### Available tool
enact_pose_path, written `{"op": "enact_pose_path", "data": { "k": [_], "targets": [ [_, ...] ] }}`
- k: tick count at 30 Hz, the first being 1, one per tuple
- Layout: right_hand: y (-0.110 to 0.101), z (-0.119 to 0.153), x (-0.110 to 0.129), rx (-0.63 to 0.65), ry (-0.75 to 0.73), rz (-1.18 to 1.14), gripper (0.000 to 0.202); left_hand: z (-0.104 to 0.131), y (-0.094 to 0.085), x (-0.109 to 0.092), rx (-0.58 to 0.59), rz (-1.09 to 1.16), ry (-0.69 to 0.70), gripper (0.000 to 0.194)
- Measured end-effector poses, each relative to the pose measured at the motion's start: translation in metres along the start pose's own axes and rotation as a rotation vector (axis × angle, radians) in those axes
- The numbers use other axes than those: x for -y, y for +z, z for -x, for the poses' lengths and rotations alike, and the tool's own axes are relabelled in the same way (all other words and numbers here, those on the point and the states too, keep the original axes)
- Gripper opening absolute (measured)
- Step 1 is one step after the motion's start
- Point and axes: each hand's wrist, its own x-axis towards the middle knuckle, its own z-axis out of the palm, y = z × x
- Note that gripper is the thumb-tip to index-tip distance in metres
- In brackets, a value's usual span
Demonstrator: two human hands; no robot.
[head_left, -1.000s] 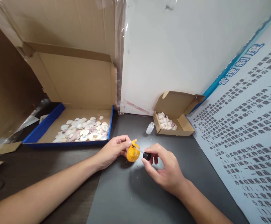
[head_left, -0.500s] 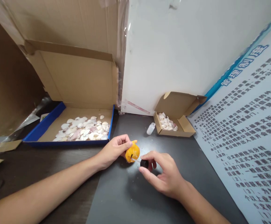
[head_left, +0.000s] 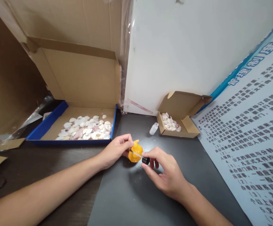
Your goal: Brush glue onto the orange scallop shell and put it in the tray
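My left hand (head_left: 118, 147) pinches a bright orange-yellow scallop shell (head_left: 133, 157) by its upper left edge, just above the dark mat. A black-capped brush (head_left: 146, 160) sits between the thumb and fingers of my right hand (head_left: 166, 172). Its thin pale stem reaches left across the face of the shell, the tip near the shell's left side. Behind my right hand, a small translucent bottle (head_left: 153, 129) with whitish contents stands uncapped on the mat.
At the back left lies an open blue-edged cardboard box (head_left: 70, 142) with many white shells (head_left: 86, 128). A smaller open cardboard box (head_left: 181, 134) at the back right holds more shells (head_left: 170, 122). A white board (head_left: 169, 56) and a printed poster (head_left: 249, 131) stand behind and to the right.
The brush stem has tilted and its tip has moved up across the shell. The black cap has dropped slightly toward me. Both hands keep their hold; the whole view has shifted a little.
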Motion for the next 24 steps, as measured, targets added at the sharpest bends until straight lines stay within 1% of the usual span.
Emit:
{"op": "enact_pose_path", "data": {
  "k": [2,3,4,7,9,11,14,15,20,22,24],
  "targets": [
    [-0.0013,0.0000,0.0012,0.053,0.006,-0.027,0.016,-0.0001,-0.0003,0.0005,0.001,-0.010,-0.001,0.034],
    [-0.0018,-0.0002,0.0015,0.056,0.010,-0.037,0.015,-0.0002,-0.0005,0.0007,0.003,-0.014,-0.001,0.035],
    [-0.0022,-0.0004,0.0013,0.037,0.019,-0.038,0.016,-0.0002,-0.0007,0.0008,0.005,-0.017,0.000,0.035],
    [-0.0022,-0.0011,0.0000,-0.071,0.037,-0.005,0.018,0.0000,-0.0010,0.0006,0.010,-0.031,0.000,0.036],
    [-0.0023,-0.0012,0.0000,-0.093,0.037,0.018,0.019,0.0003,-0.0010,0.0002,0.012,-0.039,0.006,0.036],
    [-0.0030,-0.0010,0.0017,-0.053,0.024,0.012,0.018,0.0008,-0.0009,0.0001,0.014,-0.041,0.016,0.036],
    [-0.0046,-0.0009,0.0049,0.057,-0.005,-0.023,0.016,0.0016,-0.0010,0.0004,0.005,-0.047,0.024,0.037],
    [-0.0047,-0.0010,0.0052,0.060,-0.010,-0.023,0.016,0.0017,-0.0012,0.0007,0.004,-0.050,0.022,0.037],
    [-0.0023,-0.0022,0.0030,-0.080,-0.014,0.042,0.019,0.0013,-0.0022,0.0020,0.027,-0.037,0.023,0.036],
    [-0.0021,-0.0023,0.0045,-0.045,-0.019,0.046,0.019,0.0013,-0.0020,0.0022,0.031,-0.033,0.028,0.036],
    [-0.0031,-0.0021,0.0077,0.042,-0.028,0.030,0.018,0.0016,-0.0014,0.0020,0.030,-0.035,0.032,0.036]
  ]
}}
